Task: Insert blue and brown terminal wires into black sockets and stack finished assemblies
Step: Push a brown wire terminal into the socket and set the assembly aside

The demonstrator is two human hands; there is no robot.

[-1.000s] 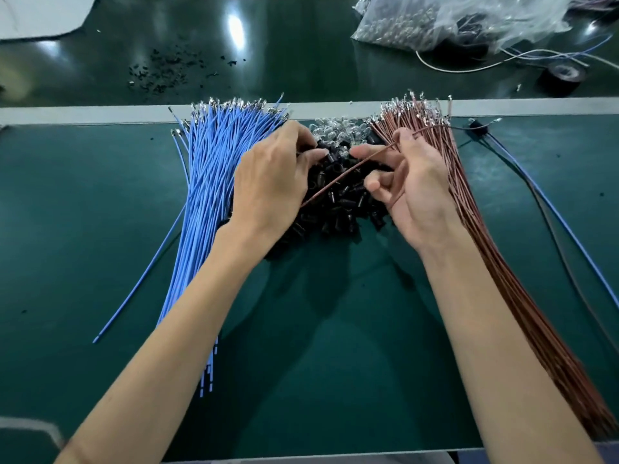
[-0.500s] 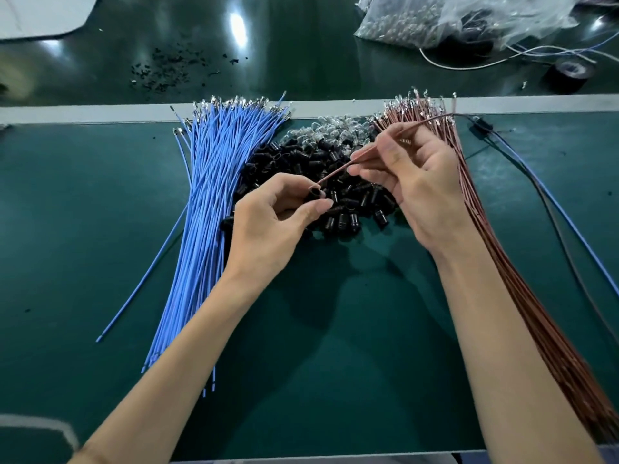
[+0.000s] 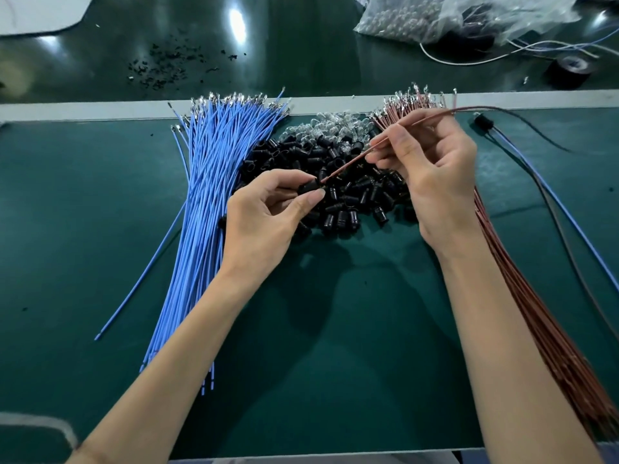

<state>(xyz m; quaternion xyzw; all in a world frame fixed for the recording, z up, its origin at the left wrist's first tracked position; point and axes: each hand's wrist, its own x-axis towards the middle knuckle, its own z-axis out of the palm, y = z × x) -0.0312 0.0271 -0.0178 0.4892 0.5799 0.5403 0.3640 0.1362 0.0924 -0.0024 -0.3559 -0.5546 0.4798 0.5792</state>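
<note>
Brown wire (image 3: 348,164) at socket (image 3: 310,188) (left hand (image 3: 264,222))

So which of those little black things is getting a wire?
The black socket pinched in the left hand, with the brown wire from the right hand meeting its end. All the others lie loose in the pile.

No legible text, brand, number or sign anywhere, nothing readable on black sockets (image 3: 348,209), blue wires (image 3: 207,182), brown wires (image 3: 539,313), plastic bag (image 3: 402,21) or tape roll (image 3: 569,70).
</note>
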